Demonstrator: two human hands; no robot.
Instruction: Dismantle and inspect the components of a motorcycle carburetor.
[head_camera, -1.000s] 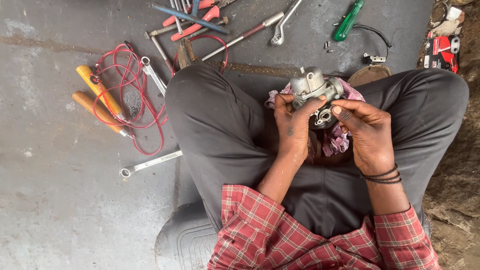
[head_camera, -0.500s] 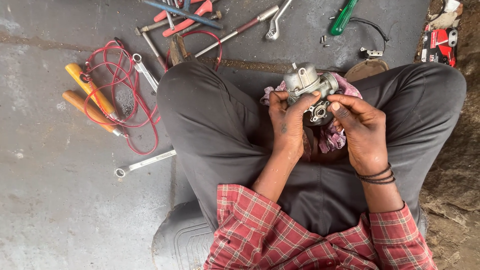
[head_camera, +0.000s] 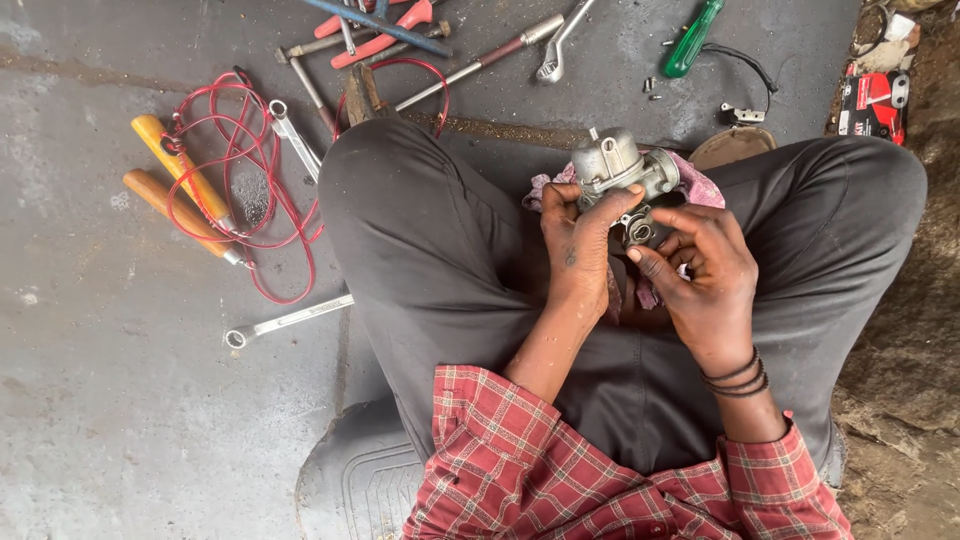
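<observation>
While the person sits cross-legged on the concrete floor (head_camera: 120, 420), the left hand (head_camera: 578, 250) has its grip clamped on a grey metal carburettor (head_camera: 618, 165) held over the lap, above a pink rag (head_camera: 700, 190). The right hand (head_camera: 705, 275) pinches its lower fitting — fingers closed on it. Orange-handled screwdrivers (head_camera: 175, 195), red wire (head_camera: 250, 150) and a spanner (head_camera: 285, 322) lie left.

You have two yellow-handled tools (head_camera: 180, 185) at upper left, one red cable (head_camera: 262, 150), one green screwdriver (head_camera: 694, 40), perhaps three wrenches (head_camera: 288, 320), one carburetor (head_camera: 620, 165).
</observation>
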